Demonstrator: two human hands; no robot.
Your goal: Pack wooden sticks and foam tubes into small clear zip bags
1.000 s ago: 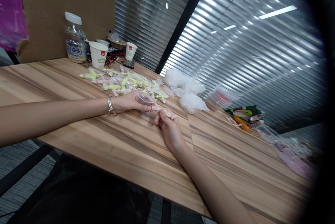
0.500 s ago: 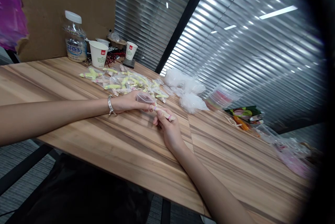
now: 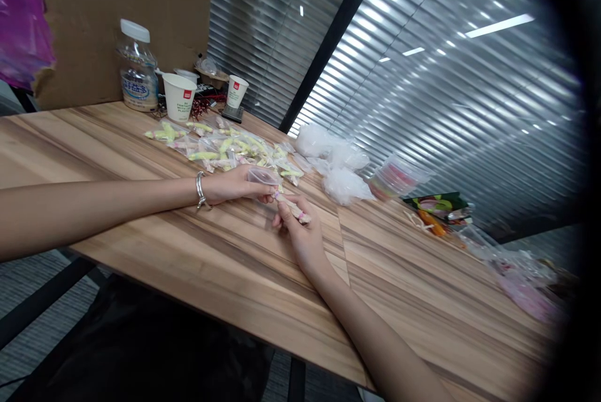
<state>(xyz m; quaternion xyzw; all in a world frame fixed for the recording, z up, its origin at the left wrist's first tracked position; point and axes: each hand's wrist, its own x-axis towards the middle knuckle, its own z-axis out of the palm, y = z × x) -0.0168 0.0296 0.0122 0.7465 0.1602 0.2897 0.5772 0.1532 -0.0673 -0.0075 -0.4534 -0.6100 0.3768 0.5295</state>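
My left hand (image 3: 239, 184), with silver bangles at the wrist, is closed on a small clear plastic bag (image 3: 263, 176). Between the hands is a slim cream-coloured piece with pink and purple bands (image 3: 297, 209); what exactly it is I cannot make out. Its far end touches the bag's mouth by my left fingertips. My right hand (image 3: 300, 226) is closed around its near end, thumb on top. Just beyond my left hand lies a spread of small clear bags (image 3: 220, 146) with yellow-green and cream pieces inside.
Behind the bags stand a plastic jar (image 3: 137, 73), a paper cup (image 3: 178, 98) and a second cup (image 3: 236, 92). Crumpled clear bags (image 3: 345, 183) and stacked plastic tubs (image 3: 397, 176) line the window side. A dark green packet (image 3: 441, 205) and pink plastic (image 3: 528, 295) lie at the right.
Both hands keep nearly the same place and hold. The banded piece has turned slightly in my right fingers, and its near end sits a little lower.
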